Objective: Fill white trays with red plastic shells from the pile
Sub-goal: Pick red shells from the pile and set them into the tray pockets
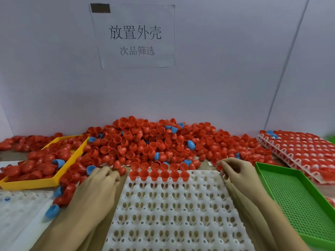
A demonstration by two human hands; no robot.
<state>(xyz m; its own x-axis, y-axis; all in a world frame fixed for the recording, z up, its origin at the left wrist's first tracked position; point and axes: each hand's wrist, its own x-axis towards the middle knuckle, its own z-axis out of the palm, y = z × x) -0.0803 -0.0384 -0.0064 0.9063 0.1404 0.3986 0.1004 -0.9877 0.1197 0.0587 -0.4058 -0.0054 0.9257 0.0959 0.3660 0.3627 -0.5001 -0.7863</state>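
white tray [177,211]: one row filled | right hand [235,169] perhaps pinching shell

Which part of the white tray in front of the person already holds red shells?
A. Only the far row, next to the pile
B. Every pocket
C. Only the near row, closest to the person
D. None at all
A: the white tray has red shells seated only along its far edge by the pile; every pocket nearer the person is bare.
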